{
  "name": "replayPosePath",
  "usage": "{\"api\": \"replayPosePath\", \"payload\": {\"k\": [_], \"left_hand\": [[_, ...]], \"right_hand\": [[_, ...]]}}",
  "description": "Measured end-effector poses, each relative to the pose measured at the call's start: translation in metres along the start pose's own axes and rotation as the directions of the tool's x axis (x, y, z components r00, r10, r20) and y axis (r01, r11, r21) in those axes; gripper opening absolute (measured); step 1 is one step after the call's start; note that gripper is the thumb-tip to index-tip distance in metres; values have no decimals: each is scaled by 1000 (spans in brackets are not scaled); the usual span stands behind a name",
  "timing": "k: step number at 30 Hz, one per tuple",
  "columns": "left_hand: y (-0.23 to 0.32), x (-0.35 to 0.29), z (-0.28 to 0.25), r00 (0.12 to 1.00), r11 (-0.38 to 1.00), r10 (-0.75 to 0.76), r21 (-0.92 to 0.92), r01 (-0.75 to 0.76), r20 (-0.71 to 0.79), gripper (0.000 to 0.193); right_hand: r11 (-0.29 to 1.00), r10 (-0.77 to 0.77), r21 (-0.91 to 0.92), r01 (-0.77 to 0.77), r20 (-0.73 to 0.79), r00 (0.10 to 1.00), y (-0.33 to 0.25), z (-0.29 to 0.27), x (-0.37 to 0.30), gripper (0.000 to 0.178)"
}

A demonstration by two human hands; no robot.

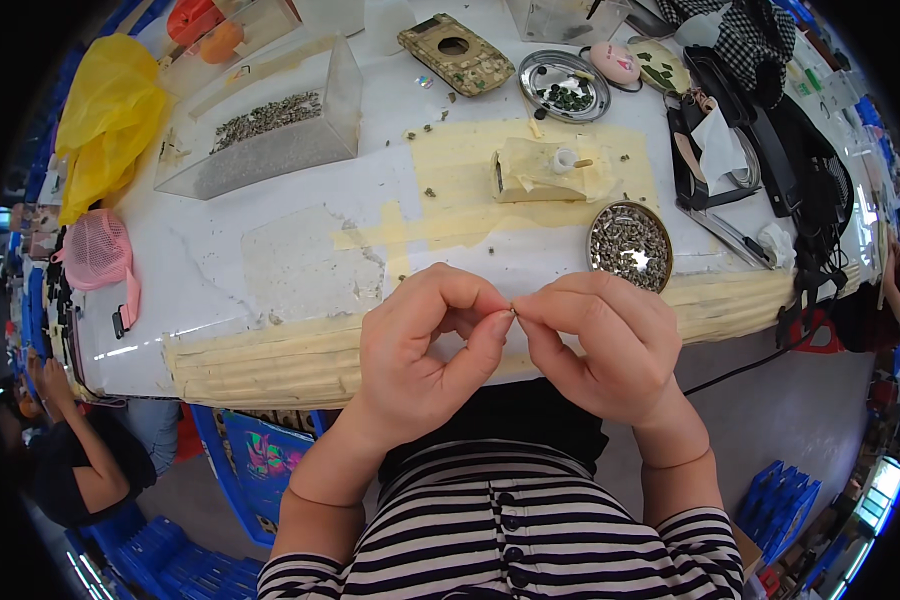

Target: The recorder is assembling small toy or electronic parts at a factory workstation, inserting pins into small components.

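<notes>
Both hands meet fingertip to fingertip just above the taped front edge of the table. My left hand [432, 345] pinches with thumb and forefinger, and my right hand [610, 340] does the same against it. Between the tips shows a tiny part [513, 309], too small to name. Beyond my right hand stands a round tin [592, 262] of small metallic-looking parts. Farther back, a small tape-covered block [515, 180] carries a white cup-like piece [564, 160] and a short stick.
A clear bin [320, 150] with small parts stands at the back left, near a yellow bag [115, 100] and a pink mesh pouch [100, 250]. A camouflage model tank hull [460, 60], a metal dish [533, 75] and tweezers [735, 238] lie behind. Another person [95, 460] sits at the left.
</notes>
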State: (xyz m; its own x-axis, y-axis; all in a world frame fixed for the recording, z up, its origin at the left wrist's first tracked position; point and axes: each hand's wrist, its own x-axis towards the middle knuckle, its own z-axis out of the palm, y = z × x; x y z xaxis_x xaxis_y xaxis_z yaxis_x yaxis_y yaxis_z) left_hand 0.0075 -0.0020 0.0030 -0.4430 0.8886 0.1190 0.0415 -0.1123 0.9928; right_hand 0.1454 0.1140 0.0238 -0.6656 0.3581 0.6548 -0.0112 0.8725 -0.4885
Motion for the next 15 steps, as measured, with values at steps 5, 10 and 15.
{"api": "replayPosePath", "payload": {"k": [5, 10, 15], "left_hand": [[0, 0, 1, 999, 999, 26, 29, -26, -25, 9], [-2, 0, 2, 997, 994, 71, 85, -68, -41, 9], [-2, 0, 1, 996, 994, 87, 73, -86, -13, 9]], "right_hand": [[997, 56, 51, -55, -21, 998, 0, 5, -3, 23], [992, -77, -100, 74, -27, 997, 1, 5, -3, 24], [999, -37, 14, 37, -11, 999, 4, 3, -3, 23]]}}
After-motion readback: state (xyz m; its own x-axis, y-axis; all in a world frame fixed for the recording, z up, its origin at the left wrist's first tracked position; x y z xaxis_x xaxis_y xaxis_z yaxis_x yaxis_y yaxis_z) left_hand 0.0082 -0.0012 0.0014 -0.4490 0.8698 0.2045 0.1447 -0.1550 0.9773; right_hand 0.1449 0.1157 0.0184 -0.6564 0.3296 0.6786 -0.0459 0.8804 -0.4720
